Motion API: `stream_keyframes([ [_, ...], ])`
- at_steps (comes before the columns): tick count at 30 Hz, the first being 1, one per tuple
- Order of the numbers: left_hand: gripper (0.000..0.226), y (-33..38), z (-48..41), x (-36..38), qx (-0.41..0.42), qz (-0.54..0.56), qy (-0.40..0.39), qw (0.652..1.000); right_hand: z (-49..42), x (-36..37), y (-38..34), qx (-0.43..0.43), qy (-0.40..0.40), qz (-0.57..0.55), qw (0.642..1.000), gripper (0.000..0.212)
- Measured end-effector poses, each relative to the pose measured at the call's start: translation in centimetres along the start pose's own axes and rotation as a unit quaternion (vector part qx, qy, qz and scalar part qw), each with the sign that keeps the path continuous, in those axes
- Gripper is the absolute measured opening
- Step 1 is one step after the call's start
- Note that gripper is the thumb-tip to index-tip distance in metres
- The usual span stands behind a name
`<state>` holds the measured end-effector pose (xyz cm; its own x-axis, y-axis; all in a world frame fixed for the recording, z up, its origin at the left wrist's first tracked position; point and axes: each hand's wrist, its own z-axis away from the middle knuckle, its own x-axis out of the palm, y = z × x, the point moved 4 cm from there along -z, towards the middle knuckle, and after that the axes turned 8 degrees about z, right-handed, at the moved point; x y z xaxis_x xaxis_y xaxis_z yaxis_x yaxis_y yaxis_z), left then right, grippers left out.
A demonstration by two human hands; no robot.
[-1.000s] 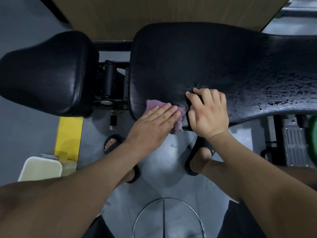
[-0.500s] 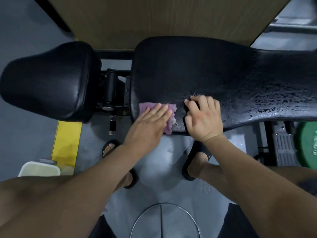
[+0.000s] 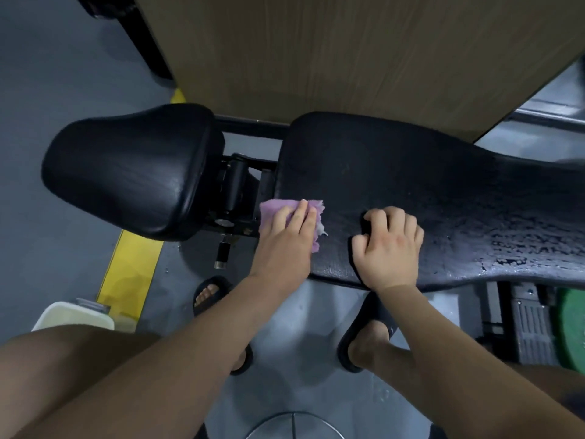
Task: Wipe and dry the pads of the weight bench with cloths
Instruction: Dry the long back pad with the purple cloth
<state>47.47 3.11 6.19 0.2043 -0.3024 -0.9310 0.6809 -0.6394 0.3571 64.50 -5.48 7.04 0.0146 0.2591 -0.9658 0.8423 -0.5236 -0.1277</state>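
The left hand (image 3: 285, 245) lies flat with straight fingers, pressing a purple cloth (image 3: 273, 210) onto the left corner of the long pad (image 3: 411, 172), mid-frame. The right hand (image 3: 387, 248) rests nearby on the pad, fingers curled; whether they grip anything cannot be told.

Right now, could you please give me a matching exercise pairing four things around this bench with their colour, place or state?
Things: 1 cloth; 2 long pad; 3 floor stripe; 4 weight plate.
Descriptions: A yellow; B beaded with droplets toward its right end; C green; D purple, pressed under the left hand.
Pairs: 1-D; 2-B; 3-A; 4-C.
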Motion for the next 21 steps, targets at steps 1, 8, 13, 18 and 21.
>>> stream_keyframes([
  [1, 0.066, -0.1, 0.1, 0.4, 0.009, -0.013, -0.014, 1.0, -0.1, 0.1, 0.1, 0.003, 0.004, -0.001, 1.0, 0.03],
  [8, 0.07, -0.4, -2.4, -0.2, -0.032, 0.023, -0.078, 0.996, -0.3, 0.9, 0.4, -0.014, 0.015, 0.013, 1.0, 0.031],
  [13, 0.066, -2.2, -12.1, -1.5, -0.048, 0.029, -0.07, 0.996, -0.4, 1.2, 0.7, -0.012, 0.011, 0.023, 1.0, 0.034],
  [18, 0.067, -2.3, -14.5, -2.3, -0.068, 0.059, -0.086, 0.992, -0.5, 1.0, 0.8, -0.009, -0.005, 0.026, 1.0, 0.035],
  [21, 0.072, -2.4, -8.6, -1.9, -0.029, 0.05, -0.047, 0.997, -0.3, 0.9, 0.7, -0.008, 0.002, 0.027, 1.0, 0.035],
])
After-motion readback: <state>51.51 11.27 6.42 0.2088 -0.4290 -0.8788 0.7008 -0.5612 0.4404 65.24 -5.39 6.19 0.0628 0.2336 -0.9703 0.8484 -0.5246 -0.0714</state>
